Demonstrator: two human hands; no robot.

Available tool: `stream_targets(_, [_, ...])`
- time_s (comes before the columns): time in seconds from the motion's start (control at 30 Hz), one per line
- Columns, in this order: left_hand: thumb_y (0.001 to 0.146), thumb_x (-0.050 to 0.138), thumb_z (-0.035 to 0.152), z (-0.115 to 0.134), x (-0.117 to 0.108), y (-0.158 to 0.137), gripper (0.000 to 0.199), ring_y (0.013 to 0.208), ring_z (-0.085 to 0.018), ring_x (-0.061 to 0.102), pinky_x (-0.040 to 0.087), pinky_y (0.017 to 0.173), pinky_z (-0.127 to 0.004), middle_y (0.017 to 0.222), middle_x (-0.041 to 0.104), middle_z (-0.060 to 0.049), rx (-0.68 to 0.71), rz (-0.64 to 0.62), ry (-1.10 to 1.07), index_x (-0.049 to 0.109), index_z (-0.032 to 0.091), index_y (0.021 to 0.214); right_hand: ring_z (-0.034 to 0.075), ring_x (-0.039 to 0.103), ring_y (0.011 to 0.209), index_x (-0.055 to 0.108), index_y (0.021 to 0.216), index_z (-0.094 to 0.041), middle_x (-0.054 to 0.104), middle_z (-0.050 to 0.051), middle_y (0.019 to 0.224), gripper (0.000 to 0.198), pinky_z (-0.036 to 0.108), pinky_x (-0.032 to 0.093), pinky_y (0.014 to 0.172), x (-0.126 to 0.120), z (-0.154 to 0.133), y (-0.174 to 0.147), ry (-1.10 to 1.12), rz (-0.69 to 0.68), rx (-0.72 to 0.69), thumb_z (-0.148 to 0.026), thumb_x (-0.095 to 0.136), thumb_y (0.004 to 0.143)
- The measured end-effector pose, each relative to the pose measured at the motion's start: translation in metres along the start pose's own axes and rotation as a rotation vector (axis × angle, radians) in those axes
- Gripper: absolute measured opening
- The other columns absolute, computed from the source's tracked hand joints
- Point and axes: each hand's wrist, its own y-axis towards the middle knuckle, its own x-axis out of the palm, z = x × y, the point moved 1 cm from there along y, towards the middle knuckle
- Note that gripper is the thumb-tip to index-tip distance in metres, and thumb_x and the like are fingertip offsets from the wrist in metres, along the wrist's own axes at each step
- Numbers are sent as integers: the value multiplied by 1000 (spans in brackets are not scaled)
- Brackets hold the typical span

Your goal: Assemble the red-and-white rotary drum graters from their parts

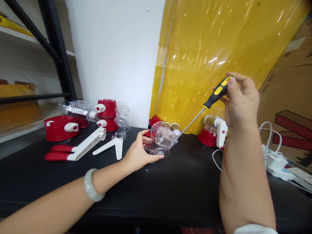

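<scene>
My left hand (141,150), with a pale bangle on its wrist, grips a clear plastic housing (162,138) just above the black table. A long screwdriver (218,92) with a black and yellow handle is held by my right hand (241,97), up and to the right. Its metal shaft slants down to the left, and the tip meets the right side of the clear housing or lies very near it. The exact contact point is too fine to make out. Behind the housing lie metal grater drums (175,128) and a red part (156,120), partly hidden.
On the left are red bases (60,128), white handles with red grips (80,148), a white Y-shaped part (114,144) and more clear housings (123,115). Another red base (207,136) stands right. White cables and a plug (275,161) lie near the cardboard box (287,97).
</scene>
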Motion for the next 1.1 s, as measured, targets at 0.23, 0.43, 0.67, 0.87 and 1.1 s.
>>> stream_targets(0.23, [53, 87, 47, -1, 0, 0, 99, 105, -26, 65, 52, 96, -46, 109, 64, -7, -1, -3, 2, 33, 23, 133, 14, 62, 64, 68, 97, -24, 57, -2, 68, 43, 25, 42, 55, -6, 2, 1, -145, 44, -68, -59, 44, 90])
stream_targets(0.43, [53, 87, 48, -1, 0, 0, 99, 104, -26, 66, 52, 96, -46, 109, 64, -7, -5, 3, 11, 33, 23, 133, 16, 67, 70, 65, 105, -24, 63, -1, 76, 33, 28, 47, 59, -6, 5, 2, -24, -35, 55, -45, 68, 80])
stream_targets(0.67, [54, 86, 48, -1, 0, 0, 98, 105, -25, 66, 52, 95, -44, 109, 64, -6, -11, 5, 0, 33, 24, 132, 12, 62, 65, 69, 96, -24, 55, -3, 69, 45, 27, 46, 58, -5, 4, 2, -143, 51, -86, -63, 49, 87])
stream_targets(0.87, [53, 87, 49, -1, 0, 0, 99, 104, -26, 65, 52, 96, -46, 109, 64, -7, -7, -6, 5, 33, 24, 133, 18, 69, 77, 64, 112, -31, 64, -1, 79, 34, 35, 54, 65, -4, 8, 0, 70, -132, 72, -46, 66, 82])
stream_targets(1.1, [54, 86, 48, -1, -1, 0, 98, 105, -26, 65, 52, 95, -45, 110, 65, -7, 1, 12, 6, 34, 24, 133, 8, 57, 61, 67, 99, -27, 52, -4, 73, 33, 22, 45, 54, -2, 1, -1, -173, 17, -205, -56, 62, 84])
